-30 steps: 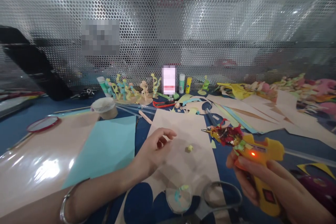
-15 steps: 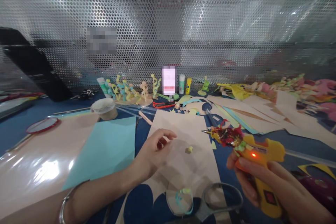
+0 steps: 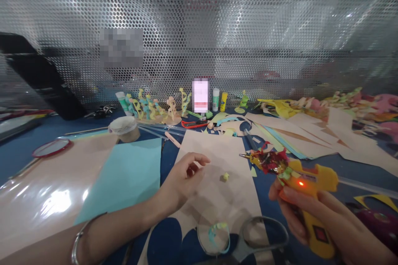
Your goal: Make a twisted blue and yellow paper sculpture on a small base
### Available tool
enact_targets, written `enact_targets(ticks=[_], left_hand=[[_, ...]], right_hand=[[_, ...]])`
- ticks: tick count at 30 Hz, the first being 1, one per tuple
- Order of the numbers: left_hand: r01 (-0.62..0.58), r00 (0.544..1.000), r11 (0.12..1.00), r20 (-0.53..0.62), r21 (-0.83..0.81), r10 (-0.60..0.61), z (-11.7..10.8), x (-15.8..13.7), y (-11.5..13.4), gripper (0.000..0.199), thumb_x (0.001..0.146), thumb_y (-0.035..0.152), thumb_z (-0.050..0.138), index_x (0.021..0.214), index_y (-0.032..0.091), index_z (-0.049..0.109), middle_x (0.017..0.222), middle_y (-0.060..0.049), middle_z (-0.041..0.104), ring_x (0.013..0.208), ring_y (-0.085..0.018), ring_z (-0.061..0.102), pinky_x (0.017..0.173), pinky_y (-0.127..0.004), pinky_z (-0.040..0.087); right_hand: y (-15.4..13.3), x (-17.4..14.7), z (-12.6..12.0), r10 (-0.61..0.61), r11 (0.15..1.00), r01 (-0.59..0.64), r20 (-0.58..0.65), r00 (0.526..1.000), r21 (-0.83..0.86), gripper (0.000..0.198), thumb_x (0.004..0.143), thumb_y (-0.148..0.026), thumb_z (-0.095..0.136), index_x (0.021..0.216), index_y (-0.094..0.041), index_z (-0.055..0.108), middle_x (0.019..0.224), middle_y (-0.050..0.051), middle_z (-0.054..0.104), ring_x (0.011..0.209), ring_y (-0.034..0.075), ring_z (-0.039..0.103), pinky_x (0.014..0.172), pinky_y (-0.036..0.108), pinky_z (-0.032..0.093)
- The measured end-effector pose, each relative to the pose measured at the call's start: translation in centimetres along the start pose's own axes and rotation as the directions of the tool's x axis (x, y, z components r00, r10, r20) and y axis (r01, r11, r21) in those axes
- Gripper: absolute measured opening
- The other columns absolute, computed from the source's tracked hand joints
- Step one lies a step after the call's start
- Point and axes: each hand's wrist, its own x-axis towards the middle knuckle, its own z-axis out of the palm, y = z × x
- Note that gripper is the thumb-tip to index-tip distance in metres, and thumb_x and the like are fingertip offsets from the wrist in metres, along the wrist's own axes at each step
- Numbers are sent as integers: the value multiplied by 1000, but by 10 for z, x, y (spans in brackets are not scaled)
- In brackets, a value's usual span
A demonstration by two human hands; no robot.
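Observation:
My right hand (image 3: 298,211) is wrapped round a yellow hot glue gun (image 3: 323,178), its red light lit and its metal tip pointing left. Shiny red and gold wrapping covers the gun's front. Over a pale paper sheet (image 3: 214,145) hovers my left hand (image 3: 189,174), fingers loosely curved and apart, with nothing visible in them. A small yellow-green paper piece (image 3: 226,177) lies on the sheet, right of that hand. Nearer me, a round base (image 3: 205,236) carries a curled blue and yellow-green paper strip (image 3: 214,234). Beside it lie grey-handled scissors (image 3: 264,236), partly cut off below.
Left are a light blue sheet (image 3: 130,174), a glossy plastic-covered sheet (image 3: 59,198) and a paper-lined cup (image 3: 124,128). Curly paper figures (image 3: 149,107), a phone (image 3: 200,95), a red cutter (image 3: 194,124) and glue sticks (image 3: 215,99) stand or lie behind. Paper scraps (image 3: 307,132) cover the right.
Almost nothing differs. Both hands keep their places, and the glue gun stays in my right hand; the whole view has shifted very slightly.

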Motion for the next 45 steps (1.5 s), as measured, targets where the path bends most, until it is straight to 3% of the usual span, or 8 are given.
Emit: enact_targets(ticks=[16,22,26,30,33,37,41,45], left_hand=[[3,1000,999,11,45,-4,0,2,-1,18,76,25,49,91,21,57,70,2,53,54,-12,45,50,-24,36],[-16,998,993,65,114,8,2,6,-1,23,77,24,50,98,18,56,93,-4,57,62,-12,51,60,-26,44],[-73,985,978,171,194,40,8,9,7,32,76,26,57,108,23,58,101,-5,55,72,-16,55,71,-31,47],[-236,929,921,350,308,122,15,12,19,33,84,31,52,116,29,57,115,-5,51,84,-18,57,75,-31,47],[-357,892,880,395,313,221,18,15,19,27,85,25,53,111,25,62,104,-5,57,90,-19,56,78,-30,45],[-406,875,866,398,290,277,18,18,13,20,85,20,52,98,21,67,92,-5,62,90,-19,56,80,-30,43],[-213,942,974,282,73,184,18,19,14,17,82,21,58,92,20,70,90,-5,64,81,-17,58,71,-27,45],[-20,974,991,222,-133,49,22,20,14,20,81,27,59,96,17,69,91,-7,68,81,-17,63,72,-27,49]], right_hand=[[0,-2,-2,15,999,-16,30,999,47,37,86,-55,44,84,-22,61,54,-2,48,56,14,44,57,25,38],[-3,-2,2,36,999,-35,-16,999,25,39,82,-58,47,79,-21,59,53,-2,49,57,14,45,59,24,40],[-6,-2,3,7,1000,-7,20,1000,28,39,82,-57,48,81,-20,59,51,-3,48,52,13,44,54,24,39],[-5,-2,3,10,1000,-10,13,1000,10,38,83,-56,47,83,-21,58,50,-4,47,51,12,44,55,24,39],[-5,-3,3,-2,1000,2,8,1000,-2,39,83,-57,46,81,-20,58,52,-4,48,53,12,44,57,24,39],[-5,-3,4,-17,1000,18,26,1000,-19,42,82,-60,45,81,-20,58,52,-3,48,54,13,45,56,25,39],[-1,-1,2,10,1000,-9,39,999,-29,40,84,-58,44,83,-21,58,52,-4,48,54,12,45,59,24,40],[4,0,-1,18,998,-14,65,998,-56,40,85,-57,44,80,-20,57,52,-4,49,53,12,45,59,24,39]])
